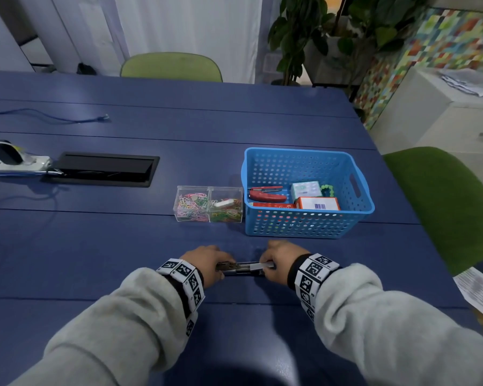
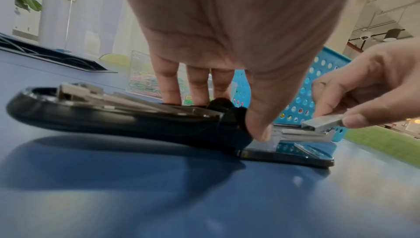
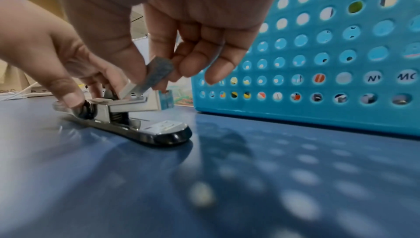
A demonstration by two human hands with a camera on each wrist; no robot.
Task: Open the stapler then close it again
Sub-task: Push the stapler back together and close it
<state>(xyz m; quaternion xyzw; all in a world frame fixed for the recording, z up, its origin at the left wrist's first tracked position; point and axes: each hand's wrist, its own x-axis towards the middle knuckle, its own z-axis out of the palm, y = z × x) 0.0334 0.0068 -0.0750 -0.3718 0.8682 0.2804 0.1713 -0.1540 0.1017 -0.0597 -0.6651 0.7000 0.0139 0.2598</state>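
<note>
Fingers [image 3: 127, 73] of the right hand [image 1: 279, 260] pinch a silver staple strip [image 3: 147, 78] over the stapler [image 2: 113, 116], a glossy black body lying opened flat on the blue surface [image 1: 123, 246]. Left hand [image 1: 207, 261] grips its hinge end. Just beyond stands a perforated blue basket [image 1: 304, 227].

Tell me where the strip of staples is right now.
The strip of staples is pinched in the right hand, tilted over the magazine of the opened black stapler, which the left hand holds on the blue table, just in front of the blue basket.
</note>
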